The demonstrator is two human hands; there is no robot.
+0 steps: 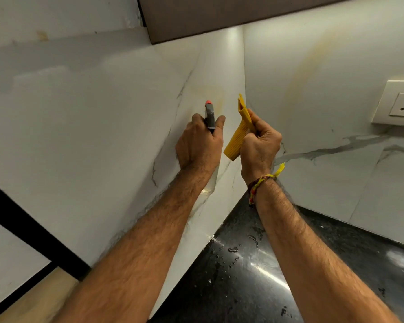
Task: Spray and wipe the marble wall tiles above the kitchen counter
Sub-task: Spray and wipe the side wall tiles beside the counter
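Observation:
My left hand (200, 142) grips a grey spray bottle head (210, 117) with an orange nozzle tip, pointed at the white marble wall tiles (98, 117) near the corner. The bottle's body is hidden behind my hand. My right hand (259, 145) holds a folded yellow ribbed cloth (239, 134), lifted just off the wall beside the corner seam. A faint yellowish stain (210, 94) shows on the tile above the nozzle, and another streak (306, 66) runs down the right wall.
A black granite counter (254, 271) with water drops lies below. A white socket plate (399, 103) sits on the right wall. A brown cabinet underside (208, 15) hangs overhead. A black frame (21, 227) crosses the lower left.

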